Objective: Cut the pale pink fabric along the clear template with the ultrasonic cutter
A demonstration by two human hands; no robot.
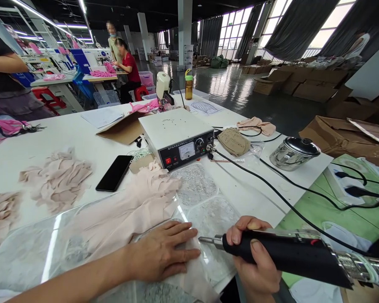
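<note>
My left hand [164, 252] lies flat, fingers stretched out, pressing pale pink fabric [123, 210] onto a clear plastic sheet [205, 210] on the white table. My right hand [255, 261] grips a black hand-held welding tool [284, 252]. The tool's metal tip points left, just beside my left fingertips. A black cable runs from the tool to a white control box [177, 136] with a meter and knobs.
A black phone [114, 172] lies left of the box. Piles of pink fabric pieces [57, 179] sit at left. A steel pot [293, 153], a paper pattern piece [235, 142] and a bottle [188, 86] stand further back. Other people work at sewing tables behind. Cardboard boxes line the right.
</note>
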